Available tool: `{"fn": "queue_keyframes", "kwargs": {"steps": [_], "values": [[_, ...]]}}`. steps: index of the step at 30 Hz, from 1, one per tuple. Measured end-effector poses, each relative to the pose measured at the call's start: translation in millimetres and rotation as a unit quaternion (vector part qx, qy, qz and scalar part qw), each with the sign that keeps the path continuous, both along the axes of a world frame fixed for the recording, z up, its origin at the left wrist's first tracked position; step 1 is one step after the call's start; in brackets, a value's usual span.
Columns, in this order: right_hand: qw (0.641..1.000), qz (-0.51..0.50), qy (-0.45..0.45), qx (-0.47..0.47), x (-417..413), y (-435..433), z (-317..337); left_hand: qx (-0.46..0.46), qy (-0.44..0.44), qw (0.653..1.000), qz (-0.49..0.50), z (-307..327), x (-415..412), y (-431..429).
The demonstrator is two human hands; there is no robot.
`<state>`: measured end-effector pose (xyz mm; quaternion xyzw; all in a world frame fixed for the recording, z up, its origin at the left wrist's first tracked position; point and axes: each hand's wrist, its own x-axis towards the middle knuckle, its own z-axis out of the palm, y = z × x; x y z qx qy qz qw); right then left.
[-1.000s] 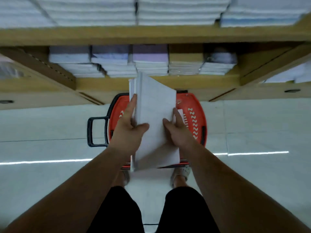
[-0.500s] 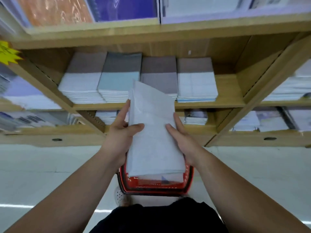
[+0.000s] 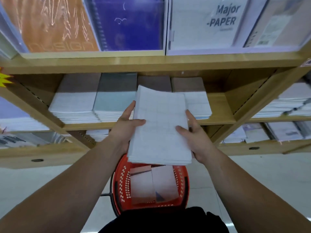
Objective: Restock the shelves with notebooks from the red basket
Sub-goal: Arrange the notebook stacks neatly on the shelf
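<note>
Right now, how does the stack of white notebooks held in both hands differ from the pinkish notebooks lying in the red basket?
The held stack of white grid-lined notebooks is raised in front of the wooden shelf, gripped by the left hand and right hand; the pinkish notebooks lie loose in the red plastic basket on the floor. The held covers are white; the basket ones are pinkish with a dark corner mark. Both are thin, flat notebooks.

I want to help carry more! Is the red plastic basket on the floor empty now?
Not empty. The red plastic basket holds two pinkish notebooks lying side by side inside.
</note>
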<state>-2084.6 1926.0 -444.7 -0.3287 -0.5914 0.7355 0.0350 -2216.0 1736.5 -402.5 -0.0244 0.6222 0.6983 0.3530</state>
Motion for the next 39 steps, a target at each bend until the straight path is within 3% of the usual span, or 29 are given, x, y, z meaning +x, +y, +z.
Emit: {"fn": "queue_keyframes", "kwargs": {"steps": [7, 12, 15, 17, 20, 23, 25, 27, 35, 37, 39], "values": [[0.995, -0.097, -0.005, 0.008, -65.9, 27.4, 1.3, -0.033, 0.085, 0.995, -0.042, -21.7, -72.6, 46.2], [0.992, -0.098, -0.002, 0.083, -140.2, 72.7, -17.1, -0.121, 0.161, 0.979, -0.009, -42.9, -130.8, 88.8], [0.988, -0.084, -0.007, 0.131, -184.8, 86.0, -38.3, -0.164, 0.243, 0.955, -0.040, -51.8, -149.1, 90.8], [0.981, -0.061, -0.014, 0.186, -202.9, 88.1, -52.0, -0.204, 0.311, 0.926, -0.070, -55.4, -146.4, 82.0], [0.970, -0.009, -0.051, 0.238, -210.5, 91.5, -57.2, -0.317, 0.419, 0.843, -0.114, -69.7, -128.5, 58.0], [0.980, 0.039, -0.054, 0.187, -203.0, 98.2, -53.4, -0.419, 0.437, 0.769, -0.206, -92.4, -116.7, 46.0], [0.978, 0.035, -0.060, 0.197, -196.0, 101.3, -56.8, -0.460, 0.471, 0.721, -0.215, -108.2, -117.3, 49.8], [0.973, 0.005, -0.071, 0.221, -190.0, 98.2, -57.8, -0.477, 0.498, 0.695, -0.202, -115.6, -119.3, 55.7], [0.962, 0.001, -0.059, 0.268, -203.6, 92.5, -63.8, -0.464, 0.518, 0.690, -0.201, -115.6, -140.5, 52.0], [0.966, 0.023, -0.065, 0.248, -201.8, 95.2, -63.5, -0.454, 0.491, 0.710, -0.221, -112.3, -138.5, 57.5], [0.975, 0.038, -0.064, 0.211, -198.7, 97.7, -63.0, -0.413, 0.458, 0.755, -0.224, -105.3, -132.6, 64.0]]}}
